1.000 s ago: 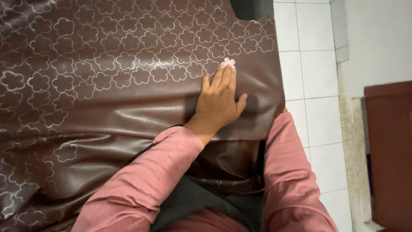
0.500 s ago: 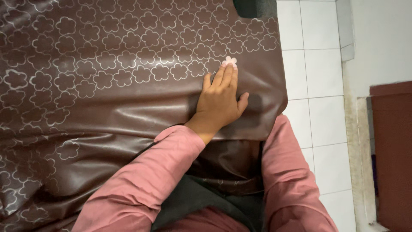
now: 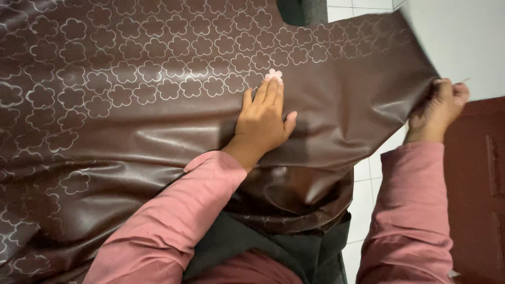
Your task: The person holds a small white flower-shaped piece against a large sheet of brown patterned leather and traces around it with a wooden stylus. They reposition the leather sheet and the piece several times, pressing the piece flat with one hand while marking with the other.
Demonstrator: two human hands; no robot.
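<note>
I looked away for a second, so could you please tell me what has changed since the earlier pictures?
The right hand has come into view and gripped the right edge of the brown sheet, pulling it up and outward. The left hand stayed flat on the sheet, fingertips on the small pink flower template.

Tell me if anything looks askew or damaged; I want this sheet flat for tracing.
Not flat: the brown leatherette sheet has glossy wrinkles below the traced flower outlines, and the right hand lifts its right edge. The left hand presses a small pink flower template. No tears visible.
</note>
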